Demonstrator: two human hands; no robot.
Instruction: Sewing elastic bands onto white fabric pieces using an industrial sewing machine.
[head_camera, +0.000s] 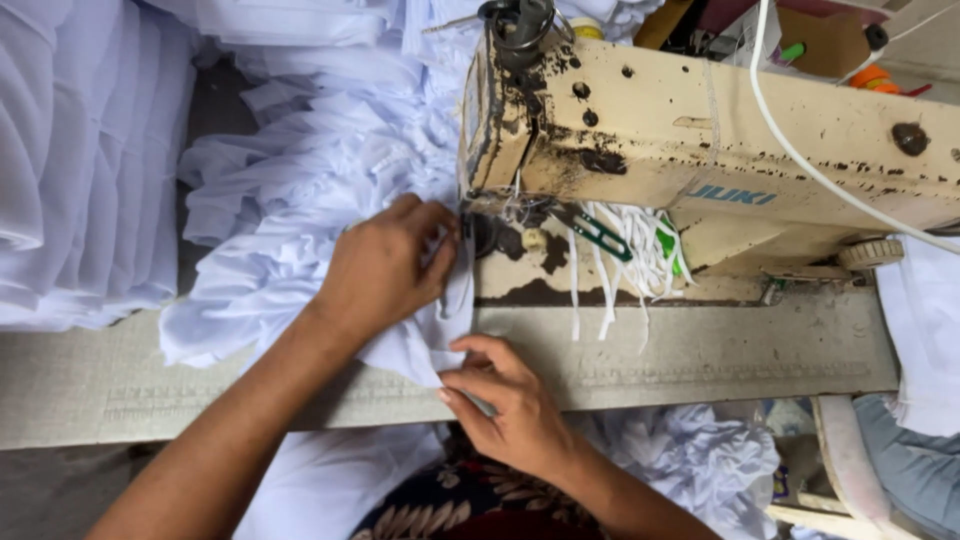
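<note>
A worn cream sewing machine (720, 140) stands on a grey table (700, 360). White cloth (300, 200) lies bunched to its left and runs under the needle area (485, 225). My left hand (385, 265) presses flat on the cloth right beside the needle, fingers together. My right hand (505, 400) pinches the near edge of the same cloth at the table's front. Thin white strips (615, 265) hang beneath the machine arm, beside a pair of green-handled snips (600, 235).
Stacks of folded white fabric (80, 170) fill the left side. More white cloth (690, 460) lies in my lap and below the table. A white cord (800, 150) crosses the machine. Boxes and thread spools (840, 45) sit behind it.
</note>
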